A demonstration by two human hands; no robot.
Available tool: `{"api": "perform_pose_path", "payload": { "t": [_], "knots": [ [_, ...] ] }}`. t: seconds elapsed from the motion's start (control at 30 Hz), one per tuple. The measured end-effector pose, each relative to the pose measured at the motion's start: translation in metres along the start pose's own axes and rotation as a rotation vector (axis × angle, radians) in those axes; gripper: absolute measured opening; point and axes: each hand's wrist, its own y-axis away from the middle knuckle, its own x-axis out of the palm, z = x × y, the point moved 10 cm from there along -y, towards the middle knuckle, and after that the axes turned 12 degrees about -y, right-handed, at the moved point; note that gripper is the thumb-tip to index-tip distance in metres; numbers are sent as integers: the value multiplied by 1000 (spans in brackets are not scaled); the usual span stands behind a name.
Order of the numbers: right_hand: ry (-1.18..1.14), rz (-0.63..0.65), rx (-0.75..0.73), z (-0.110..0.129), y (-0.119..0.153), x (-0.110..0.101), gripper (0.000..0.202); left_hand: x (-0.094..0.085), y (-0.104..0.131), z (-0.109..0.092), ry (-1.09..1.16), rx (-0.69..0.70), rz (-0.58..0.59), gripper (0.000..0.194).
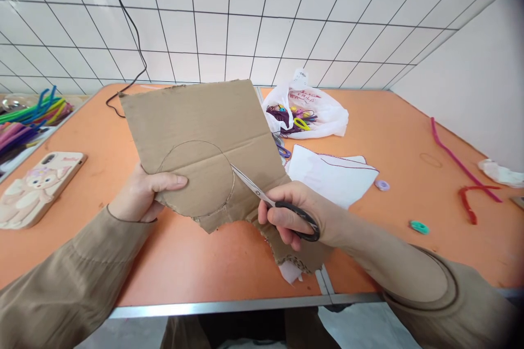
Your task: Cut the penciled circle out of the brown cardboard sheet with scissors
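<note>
A piece of brown cardboard [208, 114] is held up over the table, with a circle drawn on it and a ragged lower edge. My left hand [147, 188] grips its lower left side, thumb on the front over the circle and fingers behind. In my right hand [292, 210] is a pair of scissors [251, 185] with black handles, my fingers wrapped round them. The blades point up and left, and their tips meet the right side of the drawn circle. Below the circle, part of its line is cut along.
On the orange table [393, 136] lie a white plastic bag [327, 114] with yarn, white cloth [327, 174], and red and pink pipe cleaners [458, 158]. Small purple [382, 185] and green pieces [420, 227] sit at right. A phone [41, 188] and colourful pipe cleaners [36, 114] are at left.
</note>
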Motion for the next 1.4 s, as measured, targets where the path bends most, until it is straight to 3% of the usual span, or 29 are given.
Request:
{"api": "perform_pose_path", "payload": {
  "t": [0.3, 0.5, 0.63, 0.8, 1.07, 1.27, 1.4],
  "knots": [
    [51, -24, -13, -4, -1, -5, 17, -4, 0, -5, 31, -15, -26, 76],
    [6, 101, 7, -6, -2, 3, 17, -5, 2, -9, 26, -20, 1, 76],
    [-43, 245, -11, -7, -2, 11, 34, -8, 3, -12, 8, -2, -8, 68],
    [-139, 503, -161, 5, 5, 30, 77, -14, 2, -12, -16, -18, -32, 64],
    [-156, 266, -176, 13, 4, 14, 68, -10, 4, -6, -13, -79, -6, 46],
    [-155, 272, -132, 12, 5, 16, 70, -9, 4, -3, -15, -98, -13, 47],
    [-128, 271, -105, 14, 7, 17, 69, -4, 6, -4, -36, -93, 15, 60]
  ]
}}
